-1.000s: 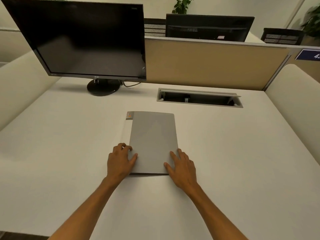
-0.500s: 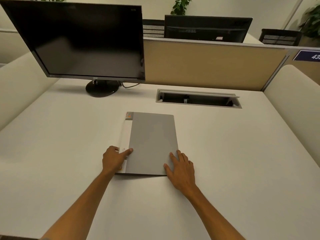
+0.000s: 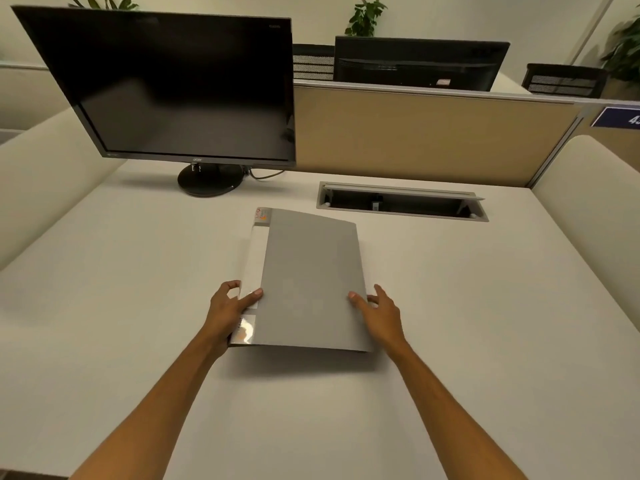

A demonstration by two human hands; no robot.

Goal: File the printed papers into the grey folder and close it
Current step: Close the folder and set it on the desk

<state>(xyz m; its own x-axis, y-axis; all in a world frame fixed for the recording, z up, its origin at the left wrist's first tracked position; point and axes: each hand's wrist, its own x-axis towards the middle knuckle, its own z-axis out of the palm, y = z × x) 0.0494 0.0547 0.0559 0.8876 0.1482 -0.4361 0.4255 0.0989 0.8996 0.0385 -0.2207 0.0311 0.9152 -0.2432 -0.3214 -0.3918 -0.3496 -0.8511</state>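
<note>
I see the grey folder [image 3: 310, 282] closed, at the middle of the bench [image 3: 485, 323], its near edge raised with a shadow beneath; any papers inside are hidden from me. My left hand [image 3: 228, 306] grips the white spine strip, thumb on top. My right hand [image 3: 377, 308] pinches the opposite edge, fingers [image 3: 382, 294] spread loosely.

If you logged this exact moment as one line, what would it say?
stage: handling closed grey folder | left hand: gripping spine edge | right hand: at opposite edge | folder: near end raised off desk | papers: not visible
</note>
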